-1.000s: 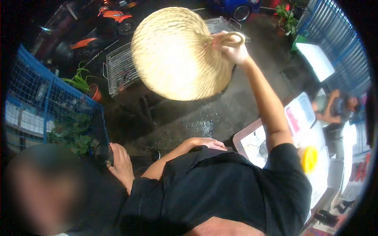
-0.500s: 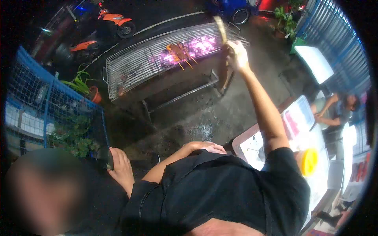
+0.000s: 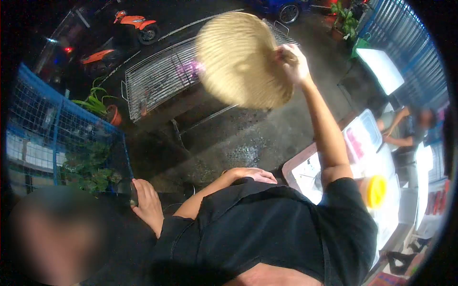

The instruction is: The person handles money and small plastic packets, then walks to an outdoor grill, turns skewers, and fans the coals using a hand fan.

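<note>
With our right grip (image 3: 293,63) closed round the handle of a woven fan (image 3: 241,59), we raise the broad, straw-coloured disc at arm's length ahead of us, its face turned largely toward the camera; the fan hangs between us and a long barred grill (image 3: 152,86), covering much of its right-hand part, though a corner shows beyond the upper rim; coals (image 3: 189,70) glow pink beneath the bars just beside the fan's left edge. Our left grip (image 3: 261,176) lies across the front of our black shirt (image 3: 267,219), fingers pointing right – whether it holds anything, we cannot tell.

To our left, near a blue mesh fence (image 3: 36,128), another person's hand (image 3: 148,202) curls against a dark object (image 3: 134,193) that we cannot make out; on our right, a counter (image 3: 287,167) carries a clear container (image 3: 361,138) with pink contents and, closer to our elbow, a tub with a yellow lid (image 3: 377,191); past it a person (image 3: 400,131) sits with forearms drawn together. Beyond the grill, an orange motorcycle (image 3: 136,21) stands on dark pavement – a painted white line runs between the two; a potted plant (image 3: 95,102) with long green leaves stands off the grill's left end, and a glossy patch (image 3: 245,155) of floor catches the light in front.
</note>
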`<action>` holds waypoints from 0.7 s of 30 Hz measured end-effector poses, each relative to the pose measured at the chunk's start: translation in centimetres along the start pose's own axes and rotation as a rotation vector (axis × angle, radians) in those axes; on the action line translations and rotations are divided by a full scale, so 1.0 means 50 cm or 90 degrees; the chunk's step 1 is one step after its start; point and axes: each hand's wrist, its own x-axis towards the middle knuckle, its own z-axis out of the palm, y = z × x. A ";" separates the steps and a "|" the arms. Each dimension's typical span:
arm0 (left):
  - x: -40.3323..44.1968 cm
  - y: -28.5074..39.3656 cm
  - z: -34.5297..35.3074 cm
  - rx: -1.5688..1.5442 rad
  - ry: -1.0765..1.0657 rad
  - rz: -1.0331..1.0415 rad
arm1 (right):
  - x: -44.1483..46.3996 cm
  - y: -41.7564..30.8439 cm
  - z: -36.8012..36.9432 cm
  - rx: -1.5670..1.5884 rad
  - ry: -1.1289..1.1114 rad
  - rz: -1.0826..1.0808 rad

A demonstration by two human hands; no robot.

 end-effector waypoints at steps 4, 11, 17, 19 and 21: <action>0.001 -0.022 -0.008 0.052 0.019 -0.021 | -0.022 -0.016 0.037 0.179 -0.032 0.112; 0.001 -0.024 -0.001 0.005 0.005 -0.016 | -0.021 0.008 0.034 -0.058 0.047 0.076; -0.010 -0.024 -0.009 0.058 0.022 0.058 | -0.025 -0.068 0.007 0.321 -0.122 0.013; -0.021 0.030 -0.007 0.053 0.104 -0.103 | -0.019 -0.030 0.018 0.049 0.013 -0.075; -0.018 0.001 -0.012 0.039 0.181 -0.102 | -0.031 -0.034 0.033 -0.079 0.054 0.189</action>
